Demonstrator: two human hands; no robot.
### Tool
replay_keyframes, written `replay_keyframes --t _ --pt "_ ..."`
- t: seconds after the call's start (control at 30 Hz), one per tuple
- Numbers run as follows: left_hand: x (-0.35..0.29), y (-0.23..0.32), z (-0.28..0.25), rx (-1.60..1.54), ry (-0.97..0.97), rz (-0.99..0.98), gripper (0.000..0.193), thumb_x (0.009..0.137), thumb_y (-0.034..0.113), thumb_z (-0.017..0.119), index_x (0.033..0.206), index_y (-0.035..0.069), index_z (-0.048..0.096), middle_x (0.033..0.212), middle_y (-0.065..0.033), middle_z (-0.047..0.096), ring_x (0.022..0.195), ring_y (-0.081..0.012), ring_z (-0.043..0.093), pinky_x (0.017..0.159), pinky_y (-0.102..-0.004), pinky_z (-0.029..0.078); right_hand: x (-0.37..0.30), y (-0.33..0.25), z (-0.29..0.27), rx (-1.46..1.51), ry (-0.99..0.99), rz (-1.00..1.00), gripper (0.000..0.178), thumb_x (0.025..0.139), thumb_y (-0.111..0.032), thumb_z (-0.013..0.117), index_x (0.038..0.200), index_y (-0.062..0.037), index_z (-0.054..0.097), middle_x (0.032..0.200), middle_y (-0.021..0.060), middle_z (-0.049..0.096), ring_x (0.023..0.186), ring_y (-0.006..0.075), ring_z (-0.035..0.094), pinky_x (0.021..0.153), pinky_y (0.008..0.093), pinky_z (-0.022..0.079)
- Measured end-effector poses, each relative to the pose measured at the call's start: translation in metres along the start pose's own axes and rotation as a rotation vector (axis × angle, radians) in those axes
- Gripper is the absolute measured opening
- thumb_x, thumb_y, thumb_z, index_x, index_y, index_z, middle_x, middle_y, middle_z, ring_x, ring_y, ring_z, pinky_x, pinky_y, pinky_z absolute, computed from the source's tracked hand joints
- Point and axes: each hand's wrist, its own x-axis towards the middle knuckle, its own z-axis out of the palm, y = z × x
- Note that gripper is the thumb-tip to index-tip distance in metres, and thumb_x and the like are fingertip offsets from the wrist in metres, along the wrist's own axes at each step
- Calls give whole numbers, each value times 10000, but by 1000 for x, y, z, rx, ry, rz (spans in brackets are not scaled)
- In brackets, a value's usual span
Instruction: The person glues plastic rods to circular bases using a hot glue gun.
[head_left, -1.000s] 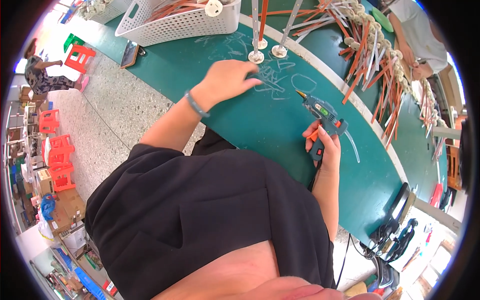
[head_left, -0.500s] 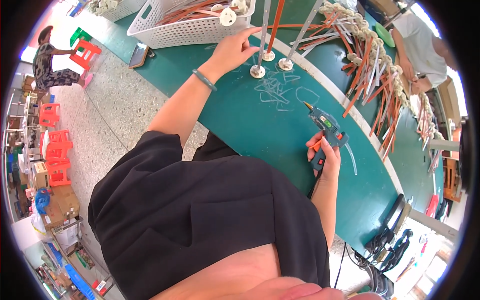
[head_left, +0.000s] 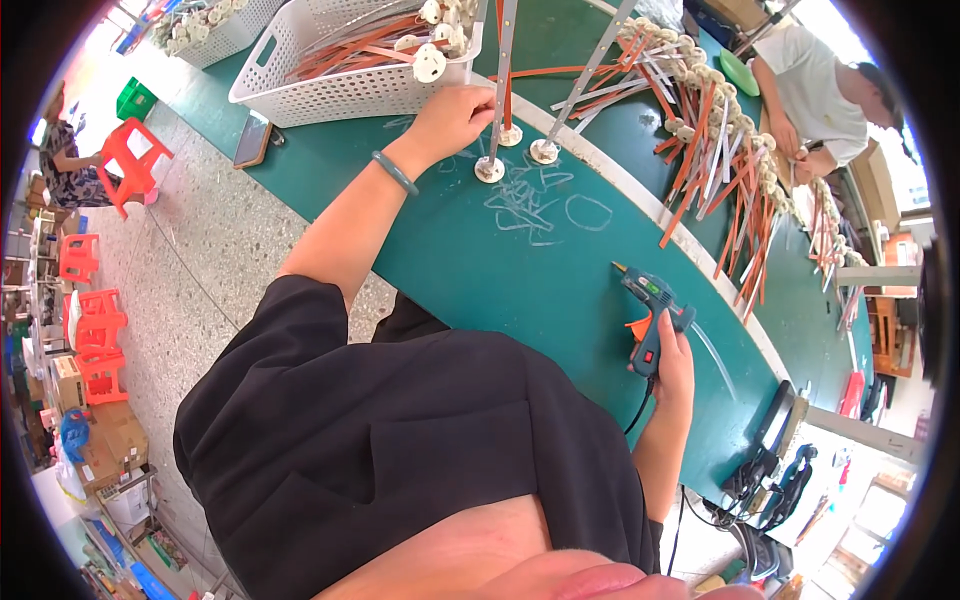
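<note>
At the far left of the table [head_left: 470, 265] stood a basket [head_left: 330, 106] with loose strips [head_left: 365, 48] in it, a flat oblong object [head_left: 253, 141] lying to its near left and upright strips [head_left: 570, 98] on bases [head_left: 489, 171] standing to its right. The left hand [head_left: 452, 122] was between basket and upright strips, while the right hand [head_left: 674, 360] held a glue gun [head_left: 652, 292] over the table's near right part. Farther right lay a knotted row [head_left: 738, 130], a co-worker [head_left: 815, 85] on its far side; stools [head_left: 100, 318] stood on the left floor [head_left: 205, 265].
</note>
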Motion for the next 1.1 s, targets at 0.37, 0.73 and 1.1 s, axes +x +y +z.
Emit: replay_keyframes --t 0.37,0.73,1.1 --pt "-7 0 0 -28 33 67 91 910 102 626 933 16 641 834 -141 674 725 -304 635 652 -393 487 -16 -71 78 -550 -150 -800 209 847 -189 773 953 -21 707 795 67 670 649 151 625 611 290 497" --pt "-10 8 2 -60 84 72 97 846 100 641 923 40 639 867 -149 660 768 -348 637 655 -397 496 69 -105 257 -708 -199 -1107 290 881 -274 710 1040 -43 635 779 114 677 685 295 660 647 408 506" --pt "-5 6 4 -154 82 10 107 883 150 644 874 43 645 818 -126 668 726 -322 642 646 -413 499 93 -120 204 -618 -111 -976 151 919 -167 683 941 -18 676 743 125 666 639 254 634 626 353 500"
